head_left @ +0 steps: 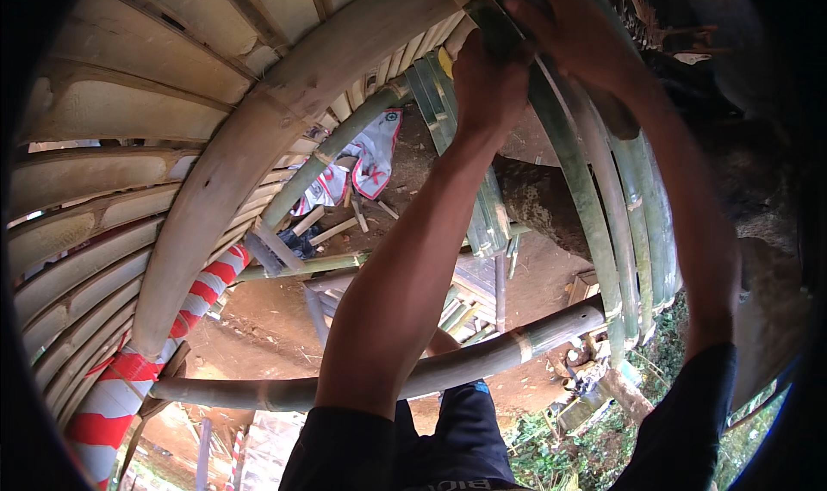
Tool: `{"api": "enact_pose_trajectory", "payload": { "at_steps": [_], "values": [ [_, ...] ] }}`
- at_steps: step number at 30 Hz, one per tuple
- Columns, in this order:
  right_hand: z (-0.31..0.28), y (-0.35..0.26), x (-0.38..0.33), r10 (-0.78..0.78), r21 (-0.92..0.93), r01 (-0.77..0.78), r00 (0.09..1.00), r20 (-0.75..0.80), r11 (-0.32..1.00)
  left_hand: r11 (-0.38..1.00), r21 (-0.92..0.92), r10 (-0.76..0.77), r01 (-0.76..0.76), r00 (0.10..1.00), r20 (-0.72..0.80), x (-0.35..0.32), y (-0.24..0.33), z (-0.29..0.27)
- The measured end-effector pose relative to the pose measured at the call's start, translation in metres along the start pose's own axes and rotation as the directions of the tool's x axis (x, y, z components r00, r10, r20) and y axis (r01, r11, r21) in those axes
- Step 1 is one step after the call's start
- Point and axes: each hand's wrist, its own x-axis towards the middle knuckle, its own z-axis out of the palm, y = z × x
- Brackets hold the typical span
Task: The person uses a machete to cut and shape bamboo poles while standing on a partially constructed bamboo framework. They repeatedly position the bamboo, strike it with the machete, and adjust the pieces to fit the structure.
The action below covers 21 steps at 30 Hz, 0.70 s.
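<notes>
A framework of split bamboo slats [112,103] arches across the upper left, crossed by a thick pale bamboo beam [258,138] that runs from the top centre down to the lower left. Below it, a red-and-white striped pole [146,362] slants toward the bottom edge, and a long horizontal bamboo pole [482,357] passes under the person's forearms. On the right, a bundle of green bamboo strips [603,224] curves downward. The left hand [489,82] closes in a fist around a green bamboo strip [448,112] near the top centre. The right hand [573,34] presses on the green strips just beside it, fingers curled over them.
</notes>
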Motion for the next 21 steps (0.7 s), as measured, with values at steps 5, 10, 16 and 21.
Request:
{"api": "enact_pose_trajectory", "payload": {
  "at_steps": [5,10,16,21],
  "values": [
    [-0.004,0.000,-0.008,0.180,0.034,-0.183,0.981,0.070,0.983,0.999,-0.028,0.025,-0.024,1.000,0.019,-0.003,0.003,0.005],
    [-0.057,-0.012,-0.008,0.336,0.200,-0.486,0.795,0.504,0.851,0.999,-0.038,-0.004,0.004,1.000,-0.018,0.001,0.000,0.000],
    [-0.093,0.028,-0.174,0.544,0.029,-0.549,0.833,0.100,0.835,1.000,0.015,0.000,0.000,1.000,0.004,-0.006,0.007,0.000],
    [-0.078,0.067,-0.256,0.359,-0.252,-0.326,0.929,0.094,0.911,0.990,0.119,-0.081,0.069,0.991,0.103,0.002,0.004,-0.002]
  ]
}}
